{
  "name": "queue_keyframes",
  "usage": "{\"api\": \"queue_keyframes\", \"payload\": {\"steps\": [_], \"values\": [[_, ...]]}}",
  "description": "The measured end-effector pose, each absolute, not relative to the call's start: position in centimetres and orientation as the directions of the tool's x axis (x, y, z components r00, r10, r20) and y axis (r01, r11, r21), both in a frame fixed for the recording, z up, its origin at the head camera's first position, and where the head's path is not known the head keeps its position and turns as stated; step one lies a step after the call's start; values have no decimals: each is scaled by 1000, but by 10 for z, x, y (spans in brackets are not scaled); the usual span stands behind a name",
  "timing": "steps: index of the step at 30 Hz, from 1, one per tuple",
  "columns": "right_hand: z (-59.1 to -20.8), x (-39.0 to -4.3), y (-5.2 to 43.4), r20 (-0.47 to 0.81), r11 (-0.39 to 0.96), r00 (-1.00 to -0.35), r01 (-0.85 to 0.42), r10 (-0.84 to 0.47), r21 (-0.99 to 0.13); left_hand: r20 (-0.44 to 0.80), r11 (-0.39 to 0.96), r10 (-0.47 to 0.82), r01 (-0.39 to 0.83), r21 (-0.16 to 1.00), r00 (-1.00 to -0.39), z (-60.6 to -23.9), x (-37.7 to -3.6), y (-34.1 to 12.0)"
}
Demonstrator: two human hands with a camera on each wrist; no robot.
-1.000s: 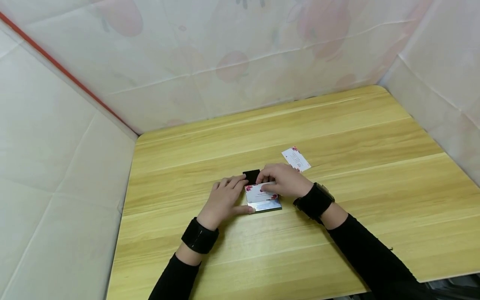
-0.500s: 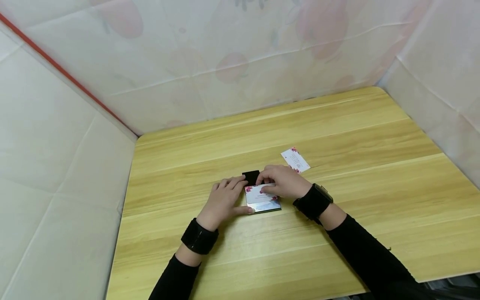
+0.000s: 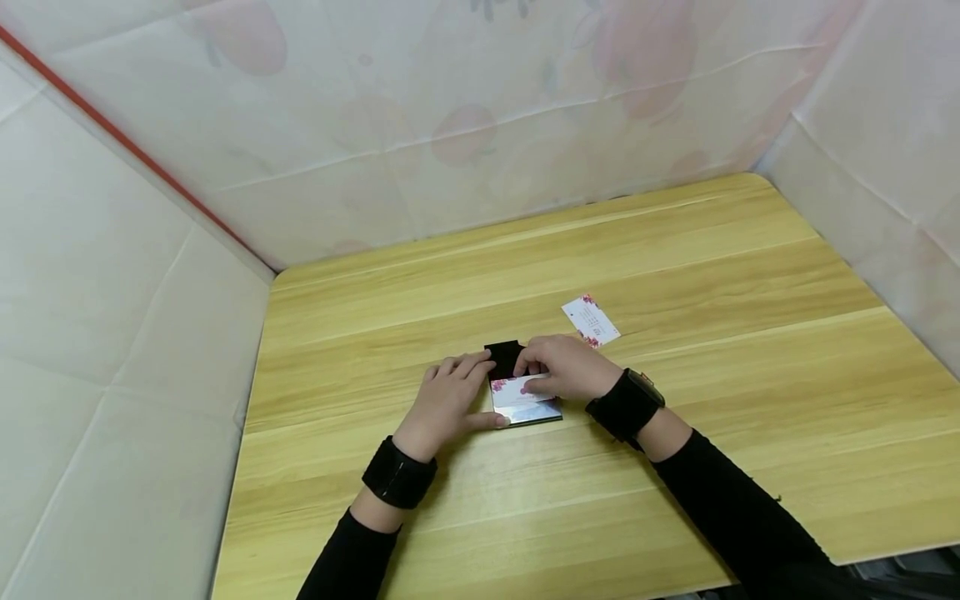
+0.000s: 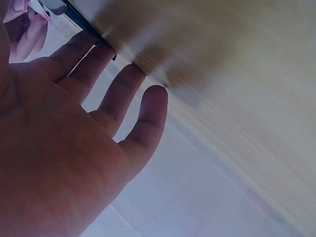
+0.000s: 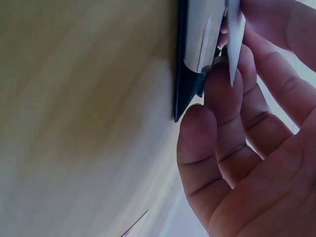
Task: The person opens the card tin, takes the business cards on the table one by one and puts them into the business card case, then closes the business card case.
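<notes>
An opened card case (image 3: pixel 534 412) lies on the table, with a shiny silver part towards me and a black flap (image 3: pixel 502 358) beyond it. My left hand (image 3: pixel 450 400) steadies it: fingertips touch the flap's left side and the thumb rests on the silver part's near left corner. With thumb and fingers, my right hand (image 3: pixel 573 367) pinches a white business card (image 3: pixel 513 390) with red flowers over the silver part. In the right wrist view this card (image 5: pixel 237 44) stands at an angle to the metal. A second flowered business card (image 3: pixel 592 320) lies beyond my right hand.
The wood-patterned table (image 3: pixel 360 333) carries all of this. Pale fabric walls (image 3: pixel 465 100) enclose its back and sides, and a red strip (image 3: pixel 135 150) runs along the left corner. Both wrists wear black bands (image 3: pixel 400 472).
My right hand has shifted slightly towards me with the business card, whose far edge sits lower, so more of the black flap shows. The left hand has stayed put.
</notes>
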State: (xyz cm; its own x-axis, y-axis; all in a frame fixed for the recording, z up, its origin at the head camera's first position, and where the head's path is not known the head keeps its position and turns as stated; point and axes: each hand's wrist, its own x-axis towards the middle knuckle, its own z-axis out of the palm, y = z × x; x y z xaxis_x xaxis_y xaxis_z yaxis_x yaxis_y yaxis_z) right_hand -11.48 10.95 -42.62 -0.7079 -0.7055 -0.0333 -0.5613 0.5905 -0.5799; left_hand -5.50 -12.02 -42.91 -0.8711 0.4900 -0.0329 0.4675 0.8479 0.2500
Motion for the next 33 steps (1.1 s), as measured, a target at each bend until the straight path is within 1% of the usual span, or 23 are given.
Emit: {"api": "queue_keyframes", "payload": {"steps": [8, 13, 19, 28, 31, 33], "values": [[-429, -114, 108, -33, 560, -677, -579, -735, -592, -35, 849, 487, 463, 255, -873, -428, -54, -121], [-430, -113, 109, -46, 568, -672, -586, -740, -578, -39, 848, 486, 461, 262, -873, -428, -55, -120], [-432, -113, 109, -26, 551, -662, -601, -749, -580, -32, 846, 489, 466, 258, -871, -428, -55, -120], [-430, -111, 107, -63, 572, -668, -579, -741, -581, -38, 849, 488, 463, 255, -872, -428, -54, -120], [-428, -112, 109, -47, 563, -670, -581, -741, -588, -37, 848, 489, 465, 253, -872, -428, -54, -120], [-427, -115, 111, -28, 565, -685, -576, -728, -591, -35, 850, 488, 465, 249, -872, -428, -55, -120]]}}
